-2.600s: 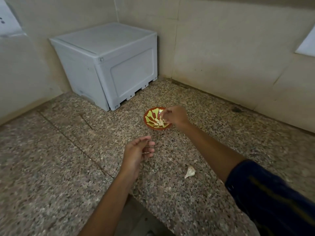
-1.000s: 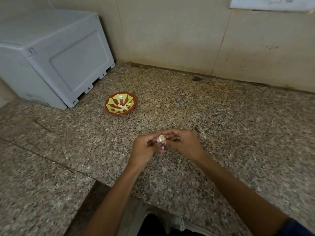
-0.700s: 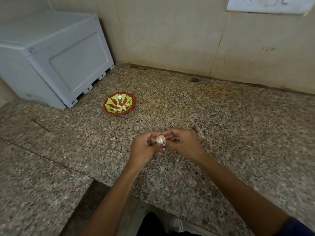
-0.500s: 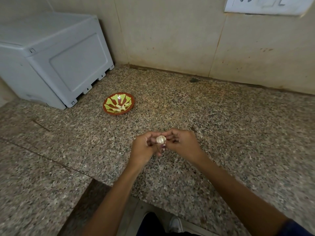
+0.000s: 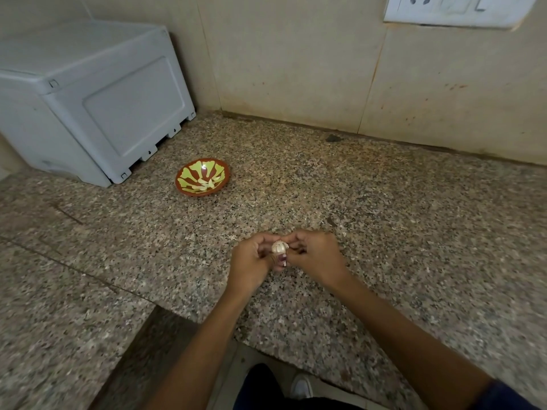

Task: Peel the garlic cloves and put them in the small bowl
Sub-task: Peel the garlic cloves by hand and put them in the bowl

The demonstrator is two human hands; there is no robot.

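A pale garlic piece [image 5: 279, 247] with papery skin sits between both hands, above the granite counter [image 5: 384, 220]. My left hand [image 5: 251, 264] grips it from the left with curled fingers. My right hand [image 5: 313, 255] pinches it from the right at the fingertips. The small bowl [image 5: 189, 187], red-brown with a yellow-green leaf pattern, stands further back to the left and holds a few peeled cloves [image 5: 207, 183]. The underside of the garlic is hidden by my fingers.
A grey plastic box [image 5: 97, 96] stands in the back left corner, close behind the bowl. Tiled walls close off the back, with a white socket plate [image 5: 455, 8] at the upper right. The counter's front edge has a step by my legs [image 5: 266, 389].
2.6 s ago my right hand was at the bowl and the garlic lay on the counter. Since 1.0 s ago both hands hold it, and only the view has drifted slightly.
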